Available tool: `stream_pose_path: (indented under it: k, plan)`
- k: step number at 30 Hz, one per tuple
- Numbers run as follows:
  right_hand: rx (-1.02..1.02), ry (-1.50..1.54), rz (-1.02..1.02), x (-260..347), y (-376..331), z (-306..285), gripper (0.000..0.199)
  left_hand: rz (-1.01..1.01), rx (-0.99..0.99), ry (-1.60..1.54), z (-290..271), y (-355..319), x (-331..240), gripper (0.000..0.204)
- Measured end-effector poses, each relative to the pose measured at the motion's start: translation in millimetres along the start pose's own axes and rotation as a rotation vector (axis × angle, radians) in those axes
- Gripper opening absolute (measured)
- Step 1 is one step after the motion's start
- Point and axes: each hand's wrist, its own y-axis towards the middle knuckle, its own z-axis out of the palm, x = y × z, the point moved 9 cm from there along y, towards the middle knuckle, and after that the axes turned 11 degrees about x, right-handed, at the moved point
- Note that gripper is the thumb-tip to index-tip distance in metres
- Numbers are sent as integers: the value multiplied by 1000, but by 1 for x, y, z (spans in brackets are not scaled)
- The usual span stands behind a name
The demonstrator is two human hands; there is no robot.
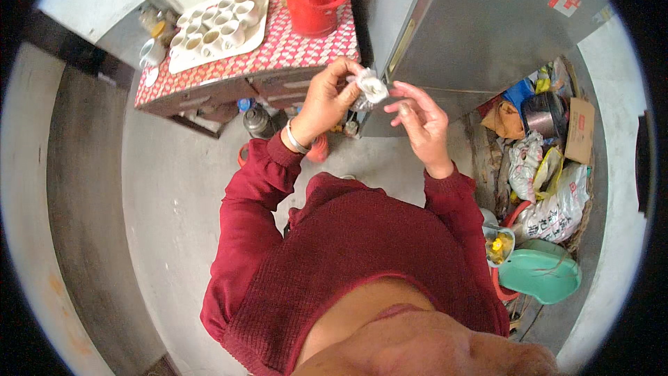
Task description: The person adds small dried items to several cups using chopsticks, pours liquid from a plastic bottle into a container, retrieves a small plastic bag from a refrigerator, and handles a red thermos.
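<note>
My left hand (322, 103), with a silver bangle at the wrist, pinches a small crumpled white bundle (371, 88) between thumb and fingers. It looks like thin plastic gathered at the hand, with its top open; what it holds is too small to make out. Just to its right is my right hand (422, 125), fingers apart and slightly curled, holding nothing. Both hands are raised in front of a cabinet with a red patterned cover (233, 66). A red thermos jug (311, 0) stands on that cover, just beyond my left hand.
Several white cups stand on a white tray (182, 64) on the cabinet, with another cup (152, 53) beside it. A grey metal cabinet (487, 28) rises at the right. Bags, a cardboard box (579, 131) and a green basin (539, 278) crowd the right floor.
</note>
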Motion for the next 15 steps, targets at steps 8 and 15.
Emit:
stream_pose_path:
  k: [8, 15]
  plan:
    - [79, -34, 92, -44, -65, 56, 14, -123, -40, 332, 45, -109, -23, 11]
    - [135, 74, 12, -39, -71, 124, 17, -211, -277, 98, 29, -184, -31, 53]
